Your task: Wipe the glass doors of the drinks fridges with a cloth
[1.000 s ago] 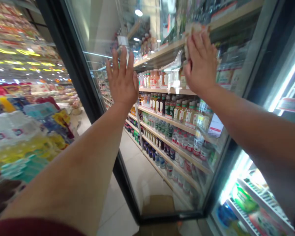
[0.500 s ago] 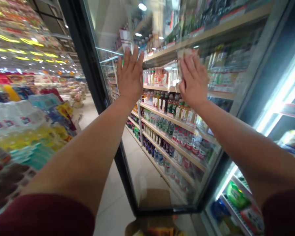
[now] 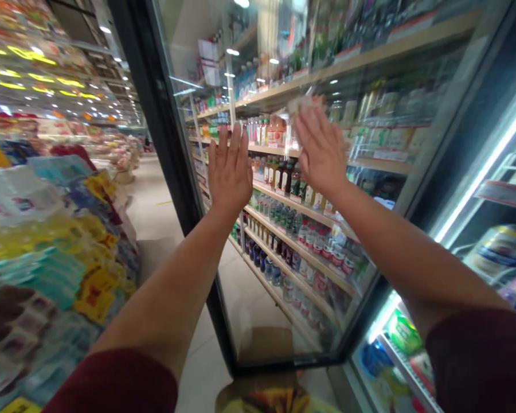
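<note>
A glass cooler door [image 3: 266, 312] with a dark frame stands swung outward in front of me. My left hand [image 3: 230, 175] lies flat on the pane toward its left side, fingers stretched and slightly apart, with nothing in it. Higher and to the right, my right hand [image 3: 320, 152] presses a pale, crumpled cloth [image 3: 300, 105] to the glass. Part of the cloth sticks out past the fingertips; the rest is hidden under the palm, and its material is hard to tell.
Through the pane show shelves [image 3: 298, 232] of bottled drinks. The lit cooler [image 3: 499, 252] with packaged goods is at right. Stacked packs [image 3: 47, 223] line the left beside an aisle floor [image 3: 152, 206]. Below the door sits a brown box [image 3: 258, 396] with yellow contents.
My left hand has slid down the pane. My right hand, with the cloth, has moved left and a little lower. The view has shifted slightly.
</note>
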Motion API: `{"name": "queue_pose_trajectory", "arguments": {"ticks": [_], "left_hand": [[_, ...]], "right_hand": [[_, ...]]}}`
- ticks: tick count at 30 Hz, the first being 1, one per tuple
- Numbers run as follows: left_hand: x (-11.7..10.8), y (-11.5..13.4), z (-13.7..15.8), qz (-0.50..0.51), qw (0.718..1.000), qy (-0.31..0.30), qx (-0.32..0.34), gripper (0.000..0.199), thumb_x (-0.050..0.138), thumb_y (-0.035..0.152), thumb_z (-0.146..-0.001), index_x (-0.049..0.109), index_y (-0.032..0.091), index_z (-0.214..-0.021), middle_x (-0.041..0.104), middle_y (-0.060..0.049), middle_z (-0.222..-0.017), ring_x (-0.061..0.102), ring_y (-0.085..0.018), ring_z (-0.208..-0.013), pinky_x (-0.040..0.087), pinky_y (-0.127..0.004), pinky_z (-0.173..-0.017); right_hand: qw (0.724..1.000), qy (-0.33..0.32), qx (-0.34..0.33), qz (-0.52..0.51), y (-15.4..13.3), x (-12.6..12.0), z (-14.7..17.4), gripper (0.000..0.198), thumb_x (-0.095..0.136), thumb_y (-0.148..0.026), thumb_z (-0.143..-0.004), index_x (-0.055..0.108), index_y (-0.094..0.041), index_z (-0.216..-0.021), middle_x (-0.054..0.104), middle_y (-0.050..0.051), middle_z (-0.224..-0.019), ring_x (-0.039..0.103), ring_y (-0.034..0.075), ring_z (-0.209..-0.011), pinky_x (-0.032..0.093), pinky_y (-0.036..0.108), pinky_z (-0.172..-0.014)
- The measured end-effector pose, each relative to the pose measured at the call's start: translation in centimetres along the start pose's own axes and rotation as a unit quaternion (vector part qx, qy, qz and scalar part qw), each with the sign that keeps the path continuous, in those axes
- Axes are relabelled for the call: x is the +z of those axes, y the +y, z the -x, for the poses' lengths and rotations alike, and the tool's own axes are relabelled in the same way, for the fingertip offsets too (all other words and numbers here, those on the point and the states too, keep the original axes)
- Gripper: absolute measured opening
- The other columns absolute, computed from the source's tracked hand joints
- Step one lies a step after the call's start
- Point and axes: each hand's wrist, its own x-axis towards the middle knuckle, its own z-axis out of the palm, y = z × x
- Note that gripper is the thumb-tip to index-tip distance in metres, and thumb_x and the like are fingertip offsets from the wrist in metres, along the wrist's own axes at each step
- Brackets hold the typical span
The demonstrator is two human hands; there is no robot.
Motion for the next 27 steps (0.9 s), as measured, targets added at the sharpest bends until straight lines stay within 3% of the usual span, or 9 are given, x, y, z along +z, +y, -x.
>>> {"name": "queue_pose_trajectory", "arguments": {"ticks": [2, 4, 8, 10, 12, 17, 20, 24, 27], "left_hand": [[0.1, -0.2, 0.1, -0.002, 1.0, 0.003, 0.003, 0.061, 0.03, 0.029, -0.102, 0.029, 0.026, -0.163, 0.029, -0.003, -0.169, 0.005, -0.021, -0.16, 0.003, -0.049, -0.133], [0.1, -0.4, 0.1, 0.004, 1.0, 0.001, 0.002, 0.061, 0.031, 0.029, -0.101, 0.029, 0.026, -0.163, 0.028, -0.002, -0.169, 0.006, -0.021, -0.16, 0.002, -0.049, -0.133], [0.2, -0.5, -0.1, 0.022, 1.0, -0.007, -0.002, 0.063, 0.033, 0.029, -0.101, 0.027, 0.027, -0.164, 0.027, -0.002, -0.17, 0.005, -0.022, -0.16, 0.002, -0.051, -0.133], [0.2, -0.6, -0.1, 0.023, 1.0, -0.009, -0.002, 0.063, 0.033, 0.029, -0.101, 0.026, 0.026, -0.164, 0.027, -0.002, -0.17, 0.004, -0.022, -0.16, 0.001, -0.052, -0.133], [0.3, -0.7, -0.1, 0.018, 1.0, -0.008, -0.001, 0.064, 0.032, 0.027, -0.1, 0.026, 0.026, -0.164, 0.025, -0.001, -0.17, 0.002, -0.021, -0.16, 0.001, -0.05, -0.134], [0.4, -0.9, -0.1, 0.007, 1.0, -0.027, -0.009, 0.064, 0.031, 0.031, -0.101, 0.026, 0.022, -0.164, 0.019, 0.001, -0.171, -0.002, -0.019, -0.16, -0.002, -0.048, -0.135], [0.5, -1.1, -0.1, 0.011, 1.0, -0.02, -0.01, 0.062, 0.03, 0.033, -0.102, 0.025, 0.027, -0.164, 0.02, 0.003, -0.171, -0.002, -0.018, -0.16, -0.002, -0.048, -0.135], [0.9, -1.5, 0.0, -0.005, 1.0, 0.004, 0.015, 0.062, 0.03, 0.029, -0.103, 0.024, 0.027, -0.164, 0.025, 0.0, -0.17, 0.0, -0.018, -0.16, 0.003, -0.051, -0.134], [1.1, -1.7, -0.1, -0.014, 1.0, 0.004, 0.02, 0.062, 0.031, 0.03, -0.103, 0.024, 0.025, -0.164, 0.025, -0.002, -0.17, 0.001, -0.02, -0.16, 0.003, -0.052, -0.134]], "right_hand": [[0.995, 0.052, 0.078, 0.025, 0.4, -0.2, -1.1, 0.075, 0.039, -0.017, -0.089, 0.029, -0.024, -0.163, 0.027, 0.002, -0.17, 0.016, 0.026, -0.161, 0.026, 0.06, -0.129], [0.993, 0.066, 0.084, 0.04, -0.7, 0.6, -0.6, 0.075, 0.04, -0.017, -0.091, 0.026, -0.026, -0.164, 0.028, 0.003, -0.17, 0.016, 0.027, -0.161, 0.026, 0.06, -0.128], [0.998, -0.001, -0.045, 0.039, -3.5, 2.4, 1.7, 0.077, 0.044, -0.021, -0.091, 0.024, -0.034, -0.164, 0.032, -0.004, -0.169, 0.021, 0.022, -0.16, 0.028, 0.054, -0.129], [0.996, -0.019, -0.075, 0.036, -3.3, 2.0, 0.8, 0.075, 0.043, -0.02, -0.09, 0.028, -0.032, -0.163, 0.032, -0.005, -0.168, 0.023, 0.02, -0.16, 0.027, 0.052, -0.13], [0.999, -0.002, -0.036, 0.035, -2.1, 0.9, -1.8, 0.074, 0.04, -0.02, -0.089, 0.031, -0.029, -0.162, 0.031, -0.006, -0.169, 0.021, 0.021, -0.16, 0.024, 0.055, -0.13], [0.982, 0.09, 0.16, 0.043, -0.3, -1.0, -9.2, 0.076, 0.035, -0.019, -0.085, 0.032, -0.022, -0.161, 0.027, -0.004, -0.17, 0.017, 0.023, -0.161, 0.024, 0.054, -0.129], [0.994, 0.059, 0.076, 0.06, -3.0, -0.2, -9.7, 0.078, 0.038, -0.013, -0.083, 0.035, -0.019, -0.16, 0.029, -0.001, -0.17, 0.022, 0.028, -0.16, 0.028, 0.057, -0.127], [0.99, -0.07, -0.111, 0.047, -6.0, 0.3, -8.7, 0.066, 0.037, -0.021, -0.094, 0.037, -0.043, -0.156, 0.027, -0.017, -0.168, 0.019, 0.017, -0.161, 0.023, 0.048, -0.133], [0.992, -0.073, -0.082, 0.056, -4.2, -1.1, -9.7, 0.07, 0.04, -0.019, -0.094, 0.027, -0.032, -0.162, 0.022, -0.01, -0.171, 0.017, 0.018, -0.161, 0.016, 0.05, -0.134]]}}
